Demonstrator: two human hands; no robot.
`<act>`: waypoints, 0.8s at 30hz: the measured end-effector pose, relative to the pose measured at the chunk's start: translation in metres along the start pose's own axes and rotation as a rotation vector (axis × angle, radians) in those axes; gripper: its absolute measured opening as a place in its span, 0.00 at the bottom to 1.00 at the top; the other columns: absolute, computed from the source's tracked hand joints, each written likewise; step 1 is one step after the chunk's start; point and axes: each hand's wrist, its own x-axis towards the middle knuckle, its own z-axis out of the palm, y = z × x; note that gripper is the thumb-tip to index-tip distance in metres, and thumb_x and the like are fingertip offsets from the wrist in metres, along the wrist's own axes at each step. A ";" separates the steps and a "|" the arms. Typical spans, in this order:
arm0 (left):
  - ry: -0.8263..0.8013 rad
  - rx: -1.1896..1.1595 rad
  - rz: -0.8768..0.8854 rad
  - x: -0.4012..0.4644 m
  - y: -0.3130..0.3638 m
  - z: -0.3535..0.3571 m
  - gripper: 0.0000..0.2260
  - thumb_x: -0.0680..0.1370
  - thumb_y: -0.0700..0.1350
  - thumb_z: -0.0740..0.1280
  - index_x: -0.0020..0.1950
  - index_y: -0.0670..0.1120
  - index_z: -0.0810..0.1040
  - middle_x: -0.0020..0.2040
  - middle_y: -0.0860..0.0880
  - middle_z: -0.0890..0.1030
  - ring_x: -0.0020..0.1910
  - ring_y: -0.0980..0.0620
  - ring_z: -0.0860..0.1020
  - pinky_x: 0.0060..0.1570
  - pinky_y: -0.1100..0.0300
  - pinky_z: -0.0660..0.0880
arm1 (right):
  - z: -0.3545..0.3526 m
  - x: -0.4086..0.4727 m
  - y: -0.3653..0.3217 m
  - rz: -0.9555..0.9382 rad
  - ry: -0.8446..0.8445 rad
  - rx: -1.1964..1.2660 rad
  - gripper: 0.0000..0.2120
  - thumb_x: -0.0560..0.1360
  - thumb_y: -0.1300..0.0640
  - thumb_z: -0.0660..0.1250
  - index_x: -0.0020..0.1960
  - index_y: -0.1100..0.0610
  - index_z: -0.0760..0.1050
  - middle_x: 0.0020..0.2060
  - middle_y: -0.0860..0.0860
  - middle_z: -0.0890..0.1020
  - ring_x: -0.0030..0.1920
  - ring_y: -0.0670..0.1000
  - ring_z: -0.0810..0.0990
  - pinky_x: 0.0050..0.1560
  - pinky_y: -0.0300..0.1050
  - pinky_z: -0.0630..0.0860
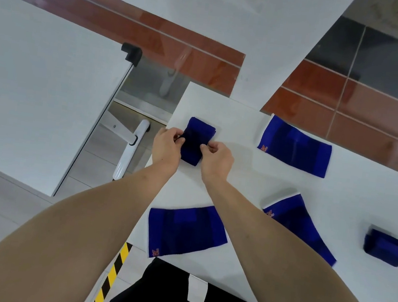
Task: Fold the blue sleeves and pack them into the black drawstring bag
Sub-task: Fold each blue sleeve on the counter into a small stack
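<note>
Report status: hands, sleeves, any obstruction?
Left hand and right hand both pinch a folded blue sleeve on the white table. Three flat sleeves wait; one folded sleeve far right. Nothing in the way.

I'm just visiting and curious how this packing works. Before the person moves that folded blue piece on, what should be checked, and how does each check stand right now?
1. Both hands on the piece: ok. The left hand and right hand pinch the folded sleeve from either side.
2. Fold compact: ok, it looks like a small tidy bundle.
3. Black bag within reach: ok, at the near table edge.
4. Bag mouth open: cannot tell, no opening is visible.
5. Other sleeves folded: not ok. The far sleeve, near sleeve and middle sleeve lie flat; only the right-hand bundle is folded.
</note>
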 end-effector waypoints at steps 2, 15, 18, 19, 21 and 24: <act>-0.001 -0.008 -0.007 -0.002 0.000 0.002 0.08 0.82 0.43 0.66 0.59 0.46 0.81 0.54 0.50 0.80 0.52 0.51 0.79 0.50 0.59 0.76 | -0.001 0.001 0.000 -0.018 -0.013 -0.027 0.09 0.80 0.54 0.71 0.57 0.57 0.81 0.47 0.49 0.84 0.48 0.49 0.82 0.54 0.45 0.78; -0.047 0.038 -0.086 -0.028 0.013 0.015 0.06 0.83 0.46 0.64 0.55 0.48 0.79 0.47 0.53 0.81 0.43 0.53 0.78 0.35 0.64 0.68 | -0.028 0.005 0.019 -0.065 0.007 -0.101 0.04 0.80 0.54 0.70 0.51 0.55 0.80 0.43 0.46 0.82 0.44 0.47 0.80 0.47 0.42 0.76; -0.072 0.028 -0.116 -0.028 0.014 0.013 0.05 0.83 0.46 0.65 0.55 0.48 0.79 0.47 0.52 0.82 0.44 0.53 0.78 0.34 0.65 0.67 | -0.029 0.005 0.018 -0.047 0.006 -0.116 0.03 0.79 0.56 0.70 0.50 0.55 0.80 0.42 0.46 0.82 0.44 0.47 0.80 0.47 0.43 0.77; -0.081 0.022 -0.127 -0.028 0.015 0.013 0.05 0.83 0.46 0.65 0.56 0.48 0.79 0.48 0.51 0.82 0.44 0.52 0.79 0.34 0.64 0.67 | -0.030 0.005 0.018 -0.045 0.005 -0.125 0.02 0.78 0.57 0.70 0.50 0.55 0.80 0.42 0.47 0.82 0.44 0.48 0.80 0.47 0.43 0.77; -0.102 0.002 -0.138 -0.029 0.015 0.012 0.06 0.82 0.46 0.65 0.58 0.47 0.78 0.49 0.51 0.82 0.46 0.51 0.80 0.38 0.62 0.70 | -0.032 0.004 0.017 -0.036 0.001 -0.133 0.02 0.78 0.58 0.70 0.50 0.55 0.80 0.43 0.48 0.82 0.44 0.48 0.80 0.46 0.42 0.76; -0.136 -0.050 -0.164 -0.031 0.019 0.011 0.10 0.82 0.48 0.67 0.62 0.47 0.77 0.51 0.52 0.80 0.48 0.51 0.79 0.42 0.59 0.73 | -0.034 0.004 0.016 -0.009 -0.020 -0.137 0.02 0.77 0.59 0.70 0.50 0.55 0.80 0.43 0.48 0.82 0.44 0.48 0.79 0.44 0.40 0.73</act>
